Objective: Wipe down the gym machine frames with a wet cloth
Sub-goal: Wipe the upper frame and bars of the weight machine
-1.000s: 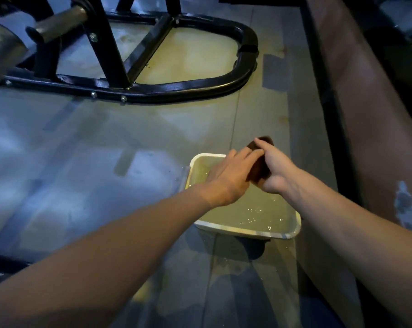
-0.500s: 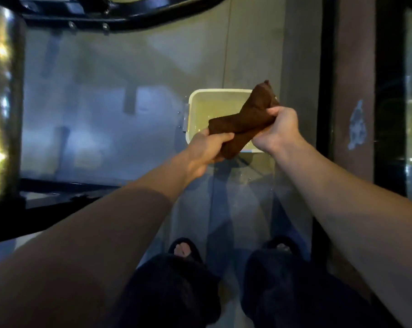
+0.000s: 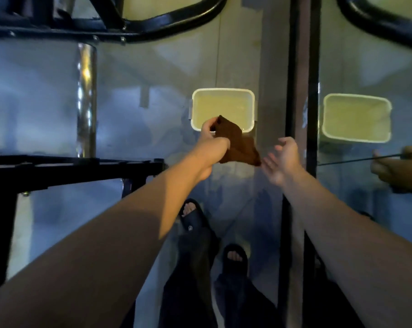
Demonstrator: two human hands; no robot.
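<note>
Nearest, at 6 o'clock, two feet in dark slides (image 3: 193,217) stand on the grey floor (image 3: 46,95), below dark trouser legs. Above them both bare forearms reach forward. The left hand (image 3: 212,140), near the centre, pinches the brown cloth (image 3: 235,143) by its upper corner between curled fingers and thumb; the cloth hangs in a loose fold down toward 4 o'clock, its lower tip just beside the right hand (image 3: 281,159). The right hand is released, palm turned up and fingers relaxed, holding nothing. Just beyond the hands, slightly toward 12 o'clock, a white tub (image 3: 252,107) of cloudy water sits on the floor, the cloth's top overlapping its near rim. At 9 o'clock a black frame bar (image 3: 77,169) runs across, with a shiny metal post (image 3: 86,98) rising behind it. At 3 o'clock a mirror panel (image 3: 365,67) behind a dark upright strip repeats the tub and a hand. Farthest, at 11 o'clock, the curved black base tube (image 3: 176,20) of a gym machine lies on the floor.
</note>
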